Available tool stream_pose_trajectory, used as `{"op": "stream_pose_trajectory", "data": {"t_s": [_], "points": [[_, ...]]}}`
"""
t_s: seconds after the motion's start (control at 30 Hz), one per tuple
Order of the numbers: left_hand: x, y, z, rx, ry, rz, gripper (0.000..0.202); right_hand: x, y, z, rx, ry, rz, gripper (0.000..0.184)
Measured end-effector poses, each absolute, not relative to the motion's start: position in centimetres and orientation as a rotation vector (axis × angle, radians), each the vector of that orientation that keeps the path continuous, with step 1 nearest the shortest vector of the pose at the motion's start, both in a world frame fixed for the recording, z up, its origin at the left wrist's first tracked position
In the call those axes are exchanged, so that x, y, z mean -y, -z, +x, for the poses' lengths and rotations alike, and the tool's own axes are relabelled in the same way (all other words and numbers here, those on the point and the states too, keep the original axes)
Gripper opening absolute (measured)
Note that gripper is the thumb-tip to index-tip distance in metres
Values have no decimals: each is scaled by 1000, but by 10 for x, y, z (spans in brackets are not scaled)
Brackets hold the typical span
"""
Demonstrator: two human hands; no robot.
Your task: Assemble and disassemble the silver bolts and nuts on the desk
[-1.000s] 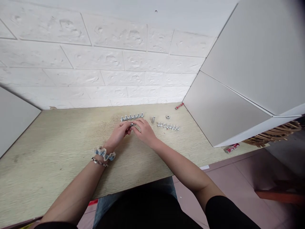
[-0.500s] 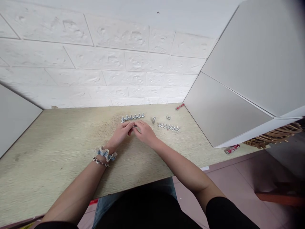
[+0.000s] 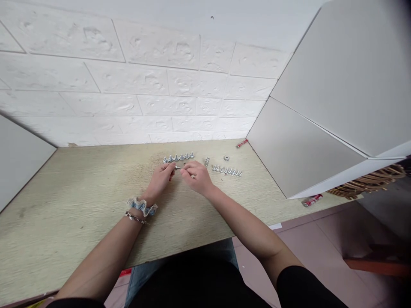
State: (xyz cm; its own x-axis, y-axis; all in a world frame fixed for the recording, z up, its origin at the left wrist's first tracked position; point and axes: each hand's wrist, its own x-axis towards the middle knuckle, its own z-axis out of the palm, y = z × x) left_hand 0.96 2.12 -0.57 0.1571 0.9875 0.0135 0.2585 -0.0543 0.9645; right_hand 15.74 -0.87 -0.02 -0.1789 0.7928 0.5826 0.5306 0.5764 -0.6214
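My left hand (image 3: 159,181) and my right hand (image 3: 198,178) meet over the wooden table (image 3: 80,201), near its far side. Between their pinched fingertips is a small metal bolt (image 3: 177,167); the left fingers pinch one end and the right fingers close on the other. Just beyond the hands stands a row of several assembled bolts (image 3: 178,158). To the right lie a single upright bolt (image 3: 206,161), a loose washer (image 3: 226,158) and a second row of several bolts lying flat (image 3: 227,171). A fabric scrunchie and a bracelet circle my left wrist (image 3: 140,209).
A white brick-pattern wall (image 3: 144,85) backs the table. Grey panels (image 3: 305,145) close in the right side, another grey panel (image 3: 19,158) the left. A red-labelled battery (image 3: 242,143) lies at the back right corner, another (image 3: 312,199) under the right panel's edge.
Both hands stay together over the bolt. The right hand has shifted slightly right and its fingers have turned; the bolt now shows more clearly between the fingertips.
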Motion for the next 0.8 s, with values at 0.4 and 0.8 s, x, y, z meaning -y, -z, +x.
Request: {"op": "stream_pose_trajectory", "data": {"t_s": [0.4, 0.8], "points": [[-12, -2, 14, -1163, -955, 1659, 37, 8, 9, 153, 2110, -426, -1327, 55], [-14, -1, 16, -1281, -921, 1613, 39, 7, 2, 159, 1871, -313, -1242, 16]]}}
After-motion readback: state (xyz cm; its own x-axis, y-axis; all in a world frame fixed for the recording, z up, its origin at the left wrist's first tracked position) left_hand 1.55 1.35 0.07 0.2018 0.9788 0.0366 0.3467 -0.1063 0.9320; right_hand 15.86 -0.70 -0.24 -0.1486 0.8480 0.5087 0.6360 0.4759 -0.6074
